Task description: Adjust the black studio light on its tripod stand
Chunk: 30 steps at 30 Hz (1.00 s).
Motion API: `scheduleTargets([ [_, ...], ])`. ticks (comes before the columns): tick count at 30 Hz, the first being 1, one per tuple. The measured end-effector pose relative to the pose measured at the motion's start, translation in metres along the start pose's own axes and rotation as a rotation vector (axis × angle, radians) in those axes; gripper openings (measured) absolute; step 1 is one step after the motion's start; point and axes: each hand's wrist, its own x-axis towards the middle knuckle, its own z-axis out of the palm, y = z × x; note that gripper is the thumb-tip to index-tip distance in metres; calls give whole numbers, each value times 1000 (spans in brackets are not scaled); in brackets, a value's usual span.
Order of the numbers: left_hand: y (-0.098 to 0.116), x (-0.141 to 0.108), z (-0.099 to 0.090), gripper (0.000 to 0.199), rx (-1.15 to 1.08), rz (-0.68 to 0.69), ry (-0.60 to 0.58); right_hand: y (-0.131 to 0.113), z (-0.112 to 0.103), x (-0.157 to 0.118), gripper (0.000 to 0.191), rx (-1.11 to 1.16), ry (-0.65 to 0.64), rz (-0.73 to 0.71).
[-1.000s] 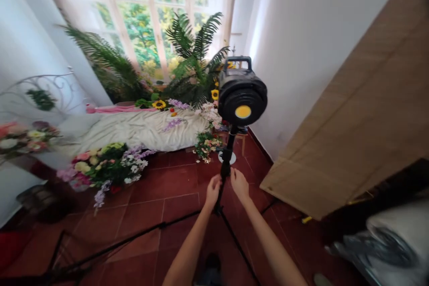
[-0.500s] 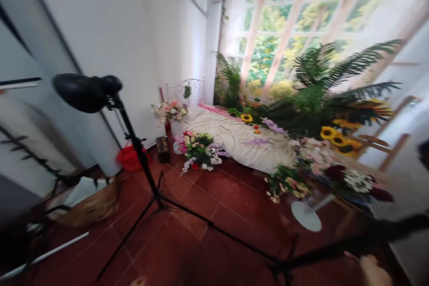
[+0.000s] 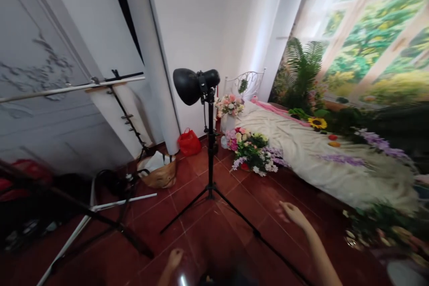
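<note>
My right hand (image 3: 292, 214) hangs over the red tiled floor, right of a black tripod stand (image 3: 210, 156). Its fingers are loosely bent and somewhat apart, with nothing seen in them. Low in the view is my left hand (image 3: 176, 258), left of the stand's foot; blur hides how its fingers lie. Both hands are apart from the stand. A black lamp head (image 3: 187, 87) tops that stand, which rests upright on spread legs.
A flower arrangement (image 3: 251, 149) lies on the floor beside a bed with a cream cover (image 3: 301, 152). At left are a wicker basket (image 3: 161, 174), a red bag (image 3: 189, 142), a white pole stand (image 3: 73, 232) and a dark slanting pole (image 3: 87, 208).
The view has swung left, so the lamp stand sits nearer the middle. Both hands now show more fully. The dark pole beside my right hand has left the view.
</note>
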Motion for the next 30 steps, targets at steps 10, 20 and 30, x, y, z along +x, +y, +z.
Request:
scheduleTargets([
  [10,184,80,31,40,-409,670,-135,-167,172,102,30,-158,-360,-383],
  [20,410,87,61,51,-383,1151,-66,-291,225,170,49,-5,-374,-455],
  [30,443,121,108,41,-541,855,-60,-297,224,223,35,23,-429,-542],
])
